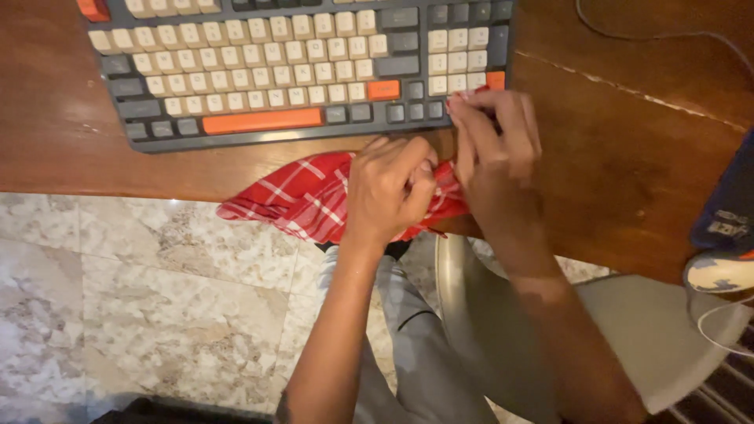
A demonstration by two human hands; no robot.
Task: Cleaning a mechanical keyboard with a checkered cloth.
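Note:
A red cloth with white checks (294,196) lies bunched at the near edge of the brown wooden desk (628,173), part of it hanging over the edge. My left hand (390,188) is closed on the cloth's middle. My right hand (496,153) pinches the cloth's right end, its fingertips close to the keyboard's bottom right corner. The part of the cloth between the two hands is mostly hidden.
A grey keyboard (302,67) with cream keys and orange keys lies just behind the hands. A thin cable (667,35) runs at the desk's far right. A dark bag or garment (726,216) sits at the right edge. Marble floor (141,298) and a pale chair seat (644,330) are below.

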